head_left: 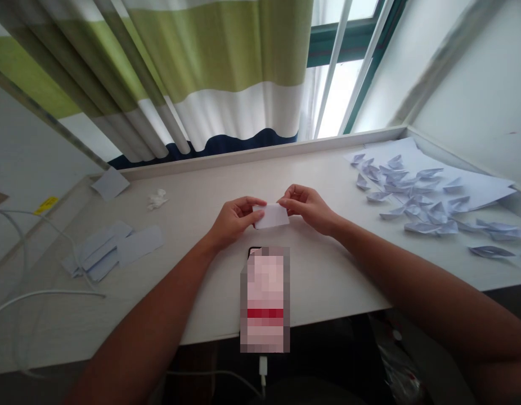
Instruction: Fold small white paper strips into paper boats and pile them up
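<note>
A small white piece of paper (272,216), rectangular in outline, is held between my two hands above the middle of the desk. My left hand (240,216) pinches its left end between thumb and fingers. At the upper right corner, my right hand (305,205) grips the same paper with thumb and fingertips. Just nearer to me lies a phone (264,298) with its screen blurred out. Several folded paper boats (429,194) are gathered at the right, partly on large white sheets (467,163).
Loose paper rectangles (140,246) are piled at the left, beside white cables (45,292). A crumpled white tissue (157,199) and another paper piece (111,184) lie farther back. A raised ledge (260,152) runs along the desk's back, below a curtain (235,50).
</note>
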Available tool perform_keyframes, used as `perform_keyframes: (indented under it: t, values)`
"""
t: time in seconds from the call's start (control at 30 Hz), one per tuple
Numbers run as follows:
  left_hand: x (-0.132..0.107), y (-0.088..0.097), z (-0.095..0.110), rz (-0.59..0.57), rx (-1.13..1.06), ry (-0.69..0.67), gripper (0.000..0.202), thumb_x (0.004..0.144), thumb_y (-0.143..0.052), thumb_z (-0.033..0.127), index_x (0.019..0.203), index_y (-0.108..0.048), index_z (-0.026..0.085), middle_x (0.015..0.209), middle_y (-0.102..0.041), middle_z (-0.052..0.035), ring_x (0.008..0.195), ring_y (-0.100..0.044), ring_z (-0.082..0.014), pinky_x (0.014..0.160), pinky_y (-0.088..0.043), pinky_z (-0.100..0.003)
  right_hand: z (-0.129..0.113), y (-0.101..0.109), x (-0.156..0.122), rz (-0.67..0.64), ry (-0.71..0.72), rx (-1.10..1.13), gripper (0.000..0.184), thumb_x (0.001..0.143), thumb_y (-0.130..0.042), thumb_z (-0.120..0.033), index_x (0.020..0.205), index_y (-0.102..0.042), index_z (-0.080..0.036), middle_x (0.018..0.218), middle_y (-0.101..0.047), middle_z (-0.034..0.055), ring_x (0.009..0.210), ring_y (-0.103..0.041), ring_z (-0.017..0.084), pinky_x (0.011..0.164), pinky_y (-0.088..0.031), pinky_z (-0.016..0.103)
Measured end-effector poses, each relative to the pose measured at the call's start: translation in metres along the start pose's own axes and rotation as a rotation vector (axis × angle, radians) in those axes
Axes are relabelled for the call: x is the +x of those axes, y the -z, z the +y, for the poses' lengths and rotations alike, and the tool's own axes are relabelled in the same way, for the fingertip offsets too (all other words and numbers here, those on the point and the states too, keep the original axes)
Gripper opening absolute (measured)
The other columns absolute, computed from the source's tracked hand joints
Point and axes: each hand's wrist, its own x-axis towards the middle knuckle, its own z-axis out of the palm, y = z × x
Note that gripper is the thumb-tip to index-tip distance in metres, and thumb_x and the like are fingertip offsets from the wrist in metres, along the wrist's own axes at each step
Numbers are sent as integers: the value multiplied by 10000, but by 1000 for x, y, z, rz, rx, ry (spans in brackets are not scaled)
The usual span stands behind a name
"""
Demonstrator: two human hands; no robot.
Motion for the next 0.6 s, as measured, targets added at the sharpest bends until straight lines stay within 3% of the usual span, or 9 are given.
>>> perform_keyframes:
  t: [0.13, 0.27, 0.33, 0.43, 0.6]
  values:
    - [-3, -6, 1, -11, 60, -60, 441, 841, -889, 409, 1185, -755, 169, 589, -571, 70, 538, -521, -98, 533, -411, -226, 1, -1, -3, -142, -3, -95, 362, 770, -949, -425, 974, -779, -180, 837, -778, 29, 762, -693, 163, 658, -560, 286]
    - [-3, -11, 0, 2, -11, -55, 554, 842, -879, 553, 1199, -715, 163, 735, -722, -2, 655, -664, -152, 599, -524, -259, 0, -2, -5, -105, 62, -78, 386, 799, -937, -502, 884, -786, -157, 853, -792, 60, 776, -707, 172, 692, -580, 314]
    - [-2, -13, -1, -2, -47, -54, 594, 783, -917, 589, 1149, -741, 155, 843, -781, -50, 757, -724, -193, 674, -592, -305, 0, -2, -5, -44, 85, 1, 440, 787, -944, -542, 892, -758, -158, 847, -784, 56, 783, -720, 180, 733, -606, 344]
    - [0, -13, -2, 39, -29, -65, 499, 772, -921, 589, 982, -809, 151, 884, -801, -78, 816, -725, -202, 719, -610, -316, 0, -2, -4, -10, 67, 67, 504, 766, -947, -597, 900, -716, -170, 838, -778, 51, 797, -740, 198, 786, -628, 390]
    - [0, -12, -2, 153, 21, -63, 417, 755, -928, 564, 777, -816, 162, 770, -763, -51, 704, -659, -158, 679, -587, -295, 4, -7, -4, 16, 118, -100, 490, 765, -925, -611, 871, -727, -176, 837, -769, 46, 772, -706, 189, 747, -572, 352]
